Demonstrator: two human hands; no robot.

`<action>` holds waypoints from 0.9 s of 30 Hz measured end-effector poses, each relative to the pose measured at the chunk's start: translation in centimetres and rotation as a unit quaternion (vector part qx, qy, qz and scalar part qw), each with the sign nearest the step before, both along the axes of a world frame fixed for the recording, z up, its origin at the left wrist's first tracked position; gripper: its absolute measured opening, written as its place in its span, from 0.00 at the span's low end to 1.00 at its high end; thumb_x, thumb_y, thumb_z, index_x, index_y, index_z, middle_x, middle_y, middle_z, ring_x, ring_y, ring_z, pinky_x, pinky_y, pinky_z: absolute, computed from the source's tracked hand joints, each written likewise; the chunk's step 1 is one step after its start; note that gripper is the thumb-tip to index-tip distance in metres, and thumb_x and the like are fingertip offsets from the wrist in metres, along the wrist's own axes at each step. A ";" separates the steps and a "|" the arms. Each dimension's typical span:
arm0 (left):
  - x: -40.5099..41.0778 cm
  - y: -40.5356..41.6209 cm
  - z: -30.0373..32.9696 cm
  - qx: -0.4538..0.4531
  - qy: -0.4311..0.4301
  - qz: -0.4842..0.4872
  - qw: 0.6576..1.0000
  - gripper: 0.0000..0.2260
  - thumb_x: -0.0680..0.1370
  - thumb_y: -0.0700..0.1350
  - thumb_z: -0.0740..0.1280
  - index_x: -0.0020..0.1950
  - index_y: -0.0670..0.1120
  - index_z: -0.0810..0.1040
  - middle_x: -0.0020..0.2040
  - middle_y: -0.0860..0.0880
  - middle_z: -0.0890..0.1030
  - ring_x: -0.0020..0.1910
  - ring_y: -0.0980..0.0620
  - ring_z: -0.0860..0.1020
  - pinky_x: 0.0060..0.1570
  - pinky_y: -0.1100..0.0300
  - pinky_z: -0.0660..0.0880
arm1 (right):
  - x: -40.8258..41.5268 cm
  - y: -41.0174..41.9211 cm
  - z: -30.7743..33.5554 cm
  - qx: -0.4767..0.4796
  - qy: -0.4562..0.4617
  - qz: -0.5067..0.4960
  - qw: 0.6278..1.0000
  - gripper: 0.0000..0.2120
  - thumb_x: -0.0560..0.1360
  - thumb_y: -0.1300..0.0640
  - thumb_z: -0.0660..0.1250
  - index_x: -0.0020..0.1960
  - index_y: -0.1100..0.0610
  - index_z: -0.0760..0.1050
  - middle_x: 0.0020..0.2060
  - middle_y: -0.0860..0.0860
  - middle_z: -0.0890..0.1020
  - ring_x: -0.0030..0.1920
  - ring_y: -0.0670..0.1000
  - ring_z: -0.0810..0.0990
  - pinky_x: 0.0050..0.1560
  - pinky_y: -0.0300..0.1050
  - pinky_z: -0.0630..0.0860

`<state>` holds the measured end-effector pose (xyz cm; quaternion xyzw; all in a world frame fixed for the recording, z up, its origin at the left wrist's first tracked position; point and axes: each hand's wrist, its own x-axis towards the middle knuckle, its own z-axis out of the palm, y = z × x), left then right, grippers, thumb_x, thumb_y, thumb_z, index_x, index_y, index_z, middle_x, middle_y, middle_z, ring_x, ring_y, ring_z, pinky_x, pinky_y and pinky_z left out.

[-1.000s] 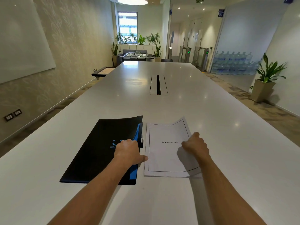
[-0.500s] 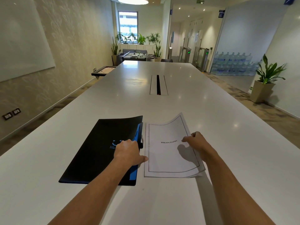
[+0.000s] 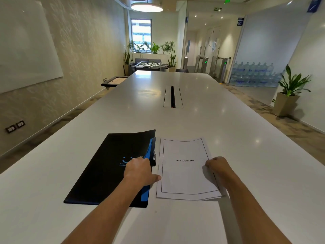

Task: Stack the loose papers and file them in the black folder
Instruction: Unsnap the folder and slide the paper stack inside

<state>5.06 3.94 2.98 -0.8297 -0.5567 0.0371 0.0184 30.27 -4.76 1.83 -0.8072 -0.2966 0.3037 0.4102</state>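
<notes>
The black folder (image 3: 105,173) lies closed on the white table (image 3: 255,155), its blue spine on the right side. Right beside it lies a stack of white papers (image 3: 184,178); the top sheet reads "BIBLIOGRAPHY" inside a thin black border. My left hand (image 3: 139,171) presses down on the folder's blue spine, fingers curled, with the thumb reaching toward the stack's left edge. My right hand (image 3: 218,167) is curled over the stack's right edge, gripping the sheets there. The sheets lie nearly flat and a few lower edges stick out unevenly at the bottom.
A cable slot (image 3: 172,96) runs along the middle of the long table, farther away. A potted plant (image 3: 288,95) stands on the floor at the right, and stacked water bottles (image 3: 253,74) stand behind glass. A foosball table (image 3: 149,65) is at the far end.
The top sheets, lifted and curved at their right corner before, now lie flat on the stack. My right hand has shifted to the stack's right edge. My left hand has stayed on the folder.
</notes>
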 end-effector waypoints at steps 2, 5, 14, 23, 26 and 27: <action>0.0 -0.1 -0.1 0.000 -0.001 0.000 1.000 0.27 0.69 0.70 0.65 0.43 0.45 0.71 0.33 0.50 0.73 0.29 0.56 0.72 0.31 0.64 0.73 | -0.4 -0.3 0.3 -0.011 -0.001 0.045 0.999 0.06 0.76 0.64 0.60 0.51 0.65 0.71 0.42 0.57 0.76 0.39 0.51 0.74 0.36 0.44 0.69; -0.1 0.0 -0.1 -0.006 -0.014 0.006 1.000 0.27 0.69 0.70 0.65 0.43 0.45 0.70 0.32 0.50 0.71 0.28 0.57 0.71 0.30 0.65 0.71 | -0.6 -0.6 0.8 -0.031 -0.020 0.090 0.995 0.08 0.77 0.67 0.55 0.55 0.62 0.66 0.44 0.54 0.73 0.41 0.49 0.72 0.35 0.43 0.67; -2.0 0.9 1.3 -0.071 -0.089 0.013 0.993 0.11 0.75 0.50 0.69 0.49 0.43 0.75 0.38 0.49 0.76 0.31 0.56 0.74 0.31 0.65 0.74 | -1.1 -2.7 2.5 0.091 0.129 0.042 0.987 0.10 0.78 0.71 0.54 0.51 0.58 0.68 0.43 0.62 0.77 0.30 0.50 0.71 0.29 0.41 0.71; -1.1 0.2 2.9 -0.067 -0.123 0.001 0.990 0.03 0.76 0.40 0.66 0.48 0.45 0.75 0.45 0.47 0.79 0.37 0.54 0.77 0.42 0.61 0.78 | -3.8 -2.0 5.2 0.168 0.035 0.019 0.985 0.11 0.79 0.65 0.56 0.59 0.55 0.65 0.42 0.60 0.78 0.30 0.54 0.77 0.28 0.43 0.74; -0.3 -0.3 3.2 -0.058 -0.133 -0.011 0.989 0.02 0.76 0.40 0.65 0.44 0.44 0.76 0.41 0.47 0.78 0.36 0.54 0.76 0.43 0.61 0.78 | -5.5 -1.9 5.1 0.133 -0.040 0.060 0.988 0.13 0.76 0.64 0.56 0.59 0.54 0.64 0.48 0.57 0.79 0.43 0.58 0.80 0.41 0.52 0.78; -0.1 -0.5 3.3 -0.054 -0.134 -0.008 0.990 0.04 0.76 0.40 0.64 0.41 0.45 0.75 0.39 0.47 0.77 0.34 0.54 0.76 0.41 0.61 0.78 | -6.1 -2.0 5.1 0.122 -0.052 0.073 0.989 0.14 0.75 0.64 0.55 0.59 0.54 0.64 0.49 0.56 0.78 0.45 0.57 0.79 0.43 0.52 0.78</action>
